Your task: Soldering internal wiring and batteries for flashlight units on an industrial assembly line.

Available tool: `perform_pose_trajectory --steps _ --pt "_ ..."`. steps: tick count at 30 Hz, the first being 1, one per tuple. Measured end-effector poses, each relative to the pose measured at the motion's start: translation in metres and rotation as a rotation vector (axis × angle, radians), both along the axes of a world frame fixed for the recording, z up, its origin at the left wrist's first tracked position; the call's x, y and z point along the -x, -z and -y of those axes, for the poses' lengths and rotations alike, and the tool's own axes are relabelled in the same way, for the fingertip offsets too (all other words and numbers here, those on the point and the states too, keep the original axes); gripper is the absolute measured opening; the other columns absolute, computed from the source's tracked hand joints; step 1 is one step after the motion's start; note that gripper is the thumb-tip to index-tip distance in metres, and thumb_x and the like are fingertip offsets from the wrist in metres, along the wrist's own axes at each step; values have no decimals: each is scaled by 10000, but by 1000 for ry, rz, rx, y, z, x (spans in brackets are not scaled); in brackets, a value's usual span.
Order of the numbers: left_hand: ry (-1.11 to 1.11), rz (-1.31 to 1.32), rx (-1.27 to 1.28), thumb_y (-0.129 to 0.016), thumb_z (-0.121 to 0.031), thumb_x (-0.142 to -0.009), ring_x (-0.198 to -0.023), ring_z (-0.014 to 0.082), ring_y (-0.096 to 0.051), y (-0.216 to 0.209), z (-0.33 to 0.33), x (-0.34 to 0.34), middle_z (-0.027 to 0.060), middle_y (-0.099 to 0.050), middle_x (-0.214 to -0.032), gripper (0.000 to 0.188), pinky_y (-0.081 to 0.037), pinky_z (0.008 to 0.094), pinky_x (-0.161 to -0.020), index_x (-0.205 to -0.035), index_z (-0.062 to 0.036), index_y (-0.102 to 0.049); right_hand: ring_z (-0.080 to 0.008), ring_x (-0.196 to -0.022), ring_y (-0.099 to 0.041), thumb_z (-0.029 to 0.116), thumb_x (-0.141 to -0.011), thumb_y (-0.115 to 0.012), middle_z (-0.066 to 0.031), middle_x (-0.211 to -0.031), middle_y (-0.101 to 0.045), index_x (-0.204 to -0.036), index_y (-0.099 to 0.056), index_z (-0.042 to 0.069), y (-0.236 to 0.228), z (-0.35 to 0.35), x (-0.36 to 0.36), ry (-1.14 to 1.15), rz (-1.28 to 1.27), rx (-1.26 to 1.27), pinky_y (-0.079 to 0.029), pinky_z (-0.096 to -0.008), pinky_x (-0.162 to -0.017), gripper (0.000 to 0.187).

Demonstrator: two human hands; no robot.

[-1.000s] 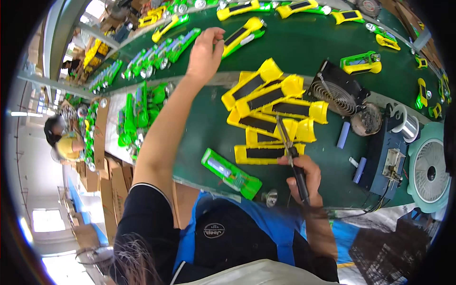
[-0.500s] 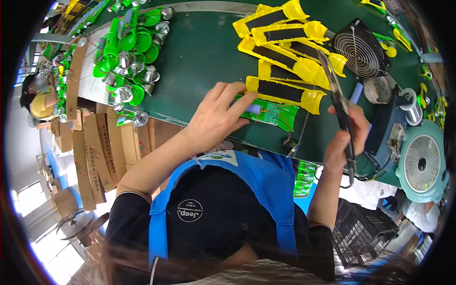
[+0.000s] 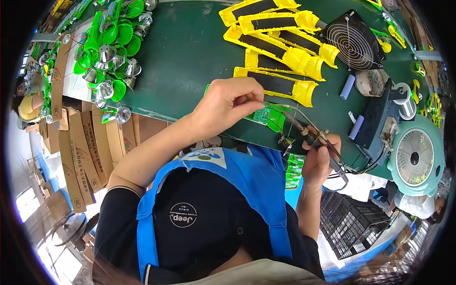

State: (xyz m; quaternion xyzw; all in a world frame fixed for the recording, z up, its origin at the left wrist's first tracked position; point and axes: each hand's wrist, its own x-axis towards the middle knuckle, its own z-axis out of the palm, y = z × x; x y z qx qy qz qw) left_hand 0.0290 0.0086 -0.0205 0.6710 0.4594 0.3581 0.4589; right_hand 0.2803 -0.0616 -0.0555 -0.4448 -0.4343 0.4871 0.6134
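- Whereas the soldering iron (image 3: 309, 138) pointed up toward the yellow covers (image 3: 303, 61) half a second ago, in the head view its front end now reaches in over the right end of the green torch body (image 3: 262, 117); whether the tip touches cannot be told.
- The left hand (image 3: 229, 98), laid over the torch body's left part then, is now lifted into a pinch, thumb against forefinger, on what looks like a thin wire (image 3: 273, 104).
- The right hand (image 3: 321, 156) is curled round the iron's handle; the work seems to be at the wiring.
- The torch body lies along the front edge of the worktop (image 3: 183, 52), its left half mostly hidden by the left hand.
- A small silver lamp cup (image 3: 286, 141) sits between torch body and right hand, where it could get in the iron's way.
- The nearest yellow cover crowds the far side.
- To the right are a black fan (image 3: 354, 45), two purple batteries (image 3: 347, 87), a wire spool (image 3: 404, 100) and a pale green fan (image 3: 414, 159); to the left, a heap of green torch parts (image 3: 114, 52).
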Motion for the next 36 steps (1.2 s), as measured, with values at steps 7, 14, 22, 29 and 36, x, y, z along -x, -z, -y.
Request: perform_pose_trajectory --steps 7,14,22,29,36 --pt "162 -10 -368 -692 13 -752 -779 245 -603 13 -3 9 81 -609 -861 122 -505 351 -670 -840 -28 -618 -188 -693 -574 311 -895 -623 -144 -779 -592 -974 -492 28 2 -4 -8 35 -69 11 -349 -563 -1067 321" --pt "119 -317 -449 -664 35 -724 -773 245 -550 1 14 1 118 -553 -1028 107 -472 357 -679 -762 -7 -574 -127 -572 -581 256 -891 -622 -77 -629 -586 -920 -500 11 0 10 2 18 197 -60 -256 -588 -1127 275" --pt "189 -409 -248 -620 17 -730 -839 329 -546 -18 2 -8 141 -501 -897 88 -463 405 -706 -746 17 -533 -145 -657 -638 192 -862 -666 -76 -661 -635 -905 -527 30 -7 10 6 -14 276 -2 -240 -565 -1130 218" --pt "203 -526 -221 -598 1 -731 -860 342 -548 -18 2 -11 155 -506 -902 68 -474 422 -738 -762 29 -544 -129 -655 -644 206 -850 -687 -64 -665 -644 -901 -542 34 -10 9 9 -50 328 23 -258 -537 -1128 230" --pt "206 -532 -220 -596 2 -732 -858 341 -546 -17 2 -11 155 -510 -906 70 -473 421 -749 -768 28 -542 -128 -659 -647 206 -847 -690 -67 -665 -651 -896 -542 36 -10 8 9 -37 316 30 -269 -520 -1127 231"
